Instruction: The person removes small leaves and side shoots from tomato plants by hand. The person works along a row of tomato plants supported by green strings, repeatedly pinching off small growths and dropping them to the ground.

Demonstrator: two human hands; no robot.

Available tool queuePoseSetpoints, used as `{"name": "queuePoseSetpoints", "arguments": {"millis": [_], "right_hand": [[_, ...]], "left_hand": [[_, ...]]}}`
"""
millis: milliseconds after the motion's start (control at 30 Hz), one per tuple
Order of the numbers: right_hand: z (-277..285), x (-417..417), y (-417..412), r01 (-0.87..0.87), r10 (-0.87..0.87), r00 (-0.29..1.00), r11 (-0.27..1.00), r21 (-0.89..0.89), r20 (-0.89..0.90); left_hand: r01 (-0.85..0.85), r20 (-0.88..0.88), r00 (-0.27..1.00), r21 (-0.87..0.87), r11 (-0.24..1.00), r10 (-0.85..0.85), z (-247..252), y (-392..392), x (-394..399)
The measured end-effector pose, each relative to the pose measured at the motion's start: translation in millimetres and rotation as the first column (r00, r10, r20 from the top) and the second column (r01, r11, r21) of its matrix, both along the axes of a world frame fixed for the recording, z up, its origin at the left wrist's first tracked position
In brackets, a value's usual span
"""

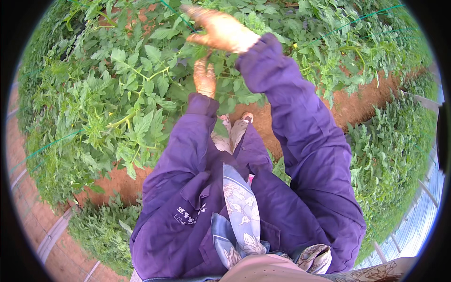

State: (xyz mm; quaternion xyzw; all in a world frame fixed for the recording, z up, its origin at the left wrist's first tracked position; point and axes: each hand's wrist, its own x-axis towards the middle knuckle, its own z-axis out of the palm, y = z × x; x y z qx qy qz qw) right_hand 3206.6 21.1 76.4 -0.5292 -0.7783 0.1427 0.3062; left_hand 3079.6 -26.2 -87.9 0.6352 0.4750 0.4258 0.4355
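Observation:
My right hand (225, 32) reaches over the tomato plants (151, 75) with its thumb apart from its fingers. It is blurred, and I see nothing held in it. A green twine (176, 14) runs down to the plants close by its fingers. Below it, my left hand (205, 79) is in among the leaves, back upward. Foliage hides its fingertips, so whether it grips a stem cannot be told. Both hands look stained brown or thinly gloved. A thick, pale-green tomato stem (125, 120) leans out to the left of my left hand.
Reddish soil (363, 100) forms a path under my shoes (243, 121). Another row of plants (391, 151) grows on the right, and more (102, 229) at lower left. Further green twine (359, 19) crosses the row at upper right. A patterned scarf (243, 211) hangs from my neck.

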Motion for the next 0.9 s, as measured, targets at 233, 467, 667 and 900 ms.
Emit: {"name": "queuePoseSetpoints", "arguments": {"millis": [233, 467, 667, 900], "right_hand": [[-3, -33, -8, -0.285, 0.349, 0.932, 0.873, -0.396, 0.099], [-9, -53, -2, -0.396, 0.445, 0.893, 0.849, -0.350, 0.070], [-12, -35, 35, -0.246, 0.283, 0.952, 0.933, -0.262, 0.114], [-85, 27, 22, 0.043, -0.075, 0.995, 0.912, -0.408, -0.063]], "left_hand": [[0.298, -0.417, 0.885, 0.165, 0.940, -0.207, 17, -6, -22], [0.153, 0.067, 0.987, -0.067, 0.986, -0.149, -27, 41, 9], [0.550, 0.373, 0.833, -0.469, 0.691, -0.410, -9, -16, -31], [0.497, 0.596, 0.799, -0.573, 0.651, -0.085, 36, -16, -121]]}}
